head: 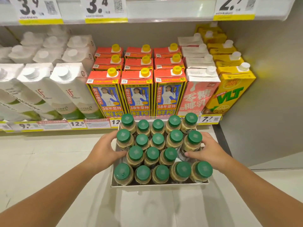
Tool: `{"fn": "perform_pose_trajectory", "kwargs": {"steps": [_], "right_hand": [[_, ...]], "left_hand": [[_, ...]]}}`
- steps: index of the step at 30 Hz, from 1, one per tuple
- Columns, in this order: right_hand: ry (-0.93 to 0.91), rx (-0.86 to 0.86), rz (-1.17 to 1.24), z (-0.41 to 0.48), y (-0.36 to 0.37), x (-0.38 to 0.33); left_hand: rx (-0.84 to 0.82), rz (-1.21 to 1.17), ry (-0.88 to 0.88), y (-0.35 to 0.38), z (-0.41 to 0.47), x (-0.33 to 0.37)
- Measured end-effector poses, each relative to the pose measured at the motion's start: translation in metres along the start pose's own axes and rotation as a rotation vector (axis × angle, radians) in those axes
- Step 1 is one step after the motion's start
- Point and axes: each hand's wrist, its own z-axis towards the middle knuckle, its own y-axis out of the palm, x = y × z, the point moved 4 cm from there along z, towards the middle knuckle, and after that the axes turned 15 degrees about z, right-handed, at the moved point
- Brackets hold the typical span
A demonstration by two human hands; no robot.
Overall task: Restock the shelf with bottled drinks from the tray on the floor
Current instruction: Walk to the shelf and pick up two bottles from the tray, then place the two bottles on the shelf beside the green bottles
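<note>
Basically curling left hand [105, 149] round the left-edge bottle [123, 136] and right hand [211, 151] round the right-edge bottle [194, 137], both down in the tray [155, 185] packed between the two grips, probably to haul two at once up to the shelf [49, 129] beyond the knuckles.

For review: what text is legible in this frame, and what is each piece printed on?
"3.9": upper-left price tag
"3.4": upper-middle price tag
"COCONUT WATER": white carton
"38年坚持": blue carton
"零糖椰乳": pink carton
"VLT": yellow carton
"12.5": lower-left price tag
"7.7": lower-right price tag
Labels on the bottles and small print on tags: too blurred to read.
</note>
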Motion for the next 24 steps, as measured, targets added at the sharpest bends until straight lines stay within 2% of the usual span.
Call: {"fn": "perform_pose_trajectory", "kwargs": {"steps": [5,10,14,20,24], "right_hand": [[-0.024,0.034,-0.005,-0.007,-0.01,-0.031],[-0.06,-0.003,0.05,-0.028,-0.01,-0.094],[-0.124,0.064,0.098,-0.049,-0.017,-0.152],[-0.283,0.196,0.168,-0.086,-0.038,-0.262],[-0.399,0.285,0.132,-0.11,-0.053,-0.346]], "left_hand": [[-0.088,-0.152,0.044,-0.026,0.005,0.013],[-0.133,-0.246,0.122,-0.077,0.008,0.061],[-0.156,-0.324,0.127,-0.118,0.014,0.102],[-0.065,-0.415,0.242,-0.201,0.02,0.185],[0.025,-0.419,0.353,-0.277,0.023,0.25]]}}
